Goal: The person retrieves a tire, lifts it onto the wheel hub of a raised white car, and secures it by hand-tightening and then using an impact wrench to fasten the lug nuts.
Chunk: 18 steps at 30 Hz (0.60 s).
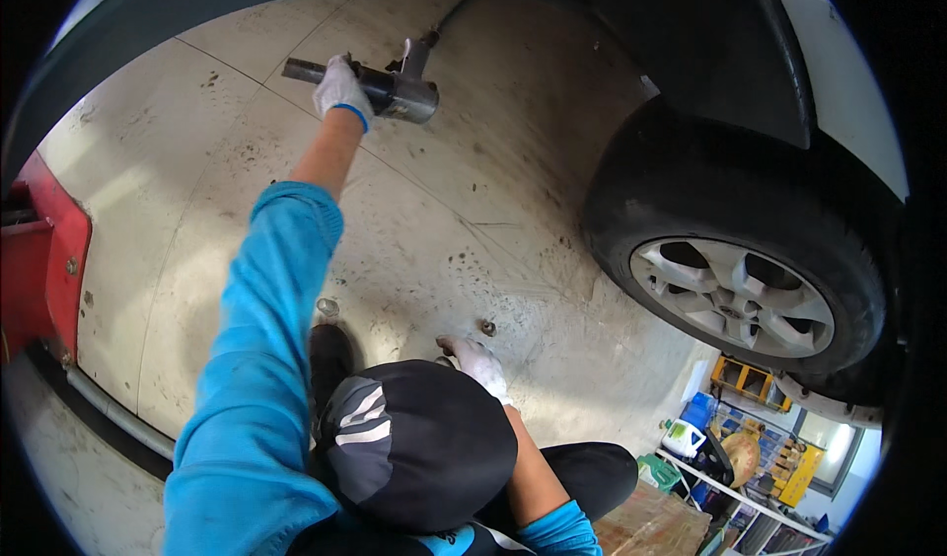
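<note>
My left hand [341,86], in a white glove with a blue cuff, is stretched far out over the floor. Its fingers wrap round the dark barrel of an air impact wrench [412,99], whose handle and hose point away from me. Close to my knee is my right hand [477,364], also gloved, with its fingers curled low over the floor. A bit of grey metal shows by those fingers, too hidden to name. Just beyond that hand a small dark nut [488,328] lies on the concrete.
A wheel with a silver alloy rim [735,297] hangs at the right under the vehicle's dark wheel arch. Red lift steelwork [54,250] stands at the left. The wrench's air hose [457,8] runs to the far side. Shelving [755,502] with bottles stands at the lower right.
</note>
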### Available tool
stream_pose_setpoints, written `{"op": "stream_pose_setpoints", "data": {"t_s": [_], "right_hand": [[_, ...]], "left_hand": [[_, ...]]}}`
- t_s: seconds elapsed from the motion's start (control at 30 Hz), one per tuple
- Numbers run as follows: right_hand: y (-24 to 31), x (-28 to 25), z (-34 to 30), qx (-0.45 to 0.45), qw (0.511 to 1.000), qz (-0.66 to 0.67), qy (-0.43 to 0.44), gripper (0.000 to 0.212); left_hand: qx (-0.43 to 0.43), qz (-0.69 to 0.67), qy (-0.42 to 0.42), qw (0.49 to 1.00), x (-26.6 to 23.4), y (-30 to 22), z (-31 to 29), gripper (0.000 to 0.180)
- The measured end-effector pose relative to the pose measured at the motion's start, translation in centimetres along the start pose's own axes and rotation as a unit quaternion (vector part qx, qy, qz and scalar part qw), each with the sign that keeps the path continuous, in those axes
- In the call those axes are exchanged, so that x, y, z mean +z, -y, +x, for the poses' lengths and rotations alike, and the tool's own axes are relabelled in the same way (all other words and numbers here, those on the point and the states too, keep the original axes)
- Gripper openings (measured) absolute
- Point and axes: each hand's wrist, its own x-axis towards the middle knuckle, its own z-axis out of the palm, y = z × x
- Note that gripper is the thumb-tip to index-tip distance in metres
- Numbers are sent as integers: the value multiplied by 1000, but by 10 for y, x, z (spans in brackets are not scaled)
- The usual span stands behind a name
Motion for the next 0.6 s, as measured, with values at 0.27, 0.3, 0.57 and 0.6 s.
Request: {"op": "stream_pose_setpoints", "data": {"t_s": [0.27,0.3,0.57,0.6], "right_hand": [[-12,-4,2,27,999,-19,38,38],[-11,-4,4,14,999,-12,32,38],[-35,14,10,18,999,11,29,38],[-39,14,9,14,1000,8,15,38]], "left_hand": [[136,452,189,861,-21,-88,-52,32],[142,471,207,845,-38,-111,-30,30],[-18,698,322,639,-71,-193,-79,27],[4,702,360,614,-80,-198,-77,26]]}}
